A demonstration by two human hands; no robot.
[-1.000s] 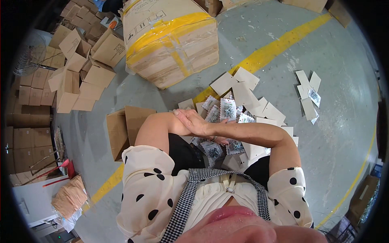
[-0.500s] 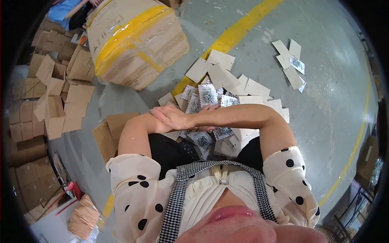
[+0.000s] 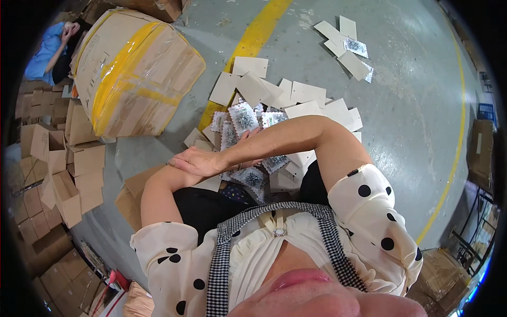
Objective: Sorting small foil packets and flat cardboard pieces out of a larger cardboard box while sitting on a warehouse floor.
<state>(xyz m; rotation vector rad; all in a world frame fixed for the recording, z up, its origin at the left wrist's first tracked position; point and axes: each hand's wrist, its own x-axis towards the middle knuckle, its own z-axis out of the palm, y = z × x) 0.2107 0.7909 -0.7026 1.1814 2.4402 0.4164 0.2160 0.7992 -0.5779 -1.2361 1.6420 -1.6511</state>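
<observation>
My forearms cross in front of me. My right hand is closed around my left forearm, near the wrist. Beyond it, my left hand lies over a heap of silver packets with zigzag edges, its fingers spread. My right forearm hides most of that hand, so whether it presses on a packet is unclear. Pale cream cards, some with a small hole, lie fanned and overlapping around the packets. Between my knees, more packets are partly covered by my arms.
A large carton wrapped in yellow tape stands at the far left. An open carton sits beside my left knee; several open boxes are piled farther left. A few loose cards lie far right. A co-worker in blue is at upper left.
My view has turned, so the floor, cards and taped carton appear farther left. My hands keep their crossed hold over the packets. The co-worker shows more fully.
</observation>
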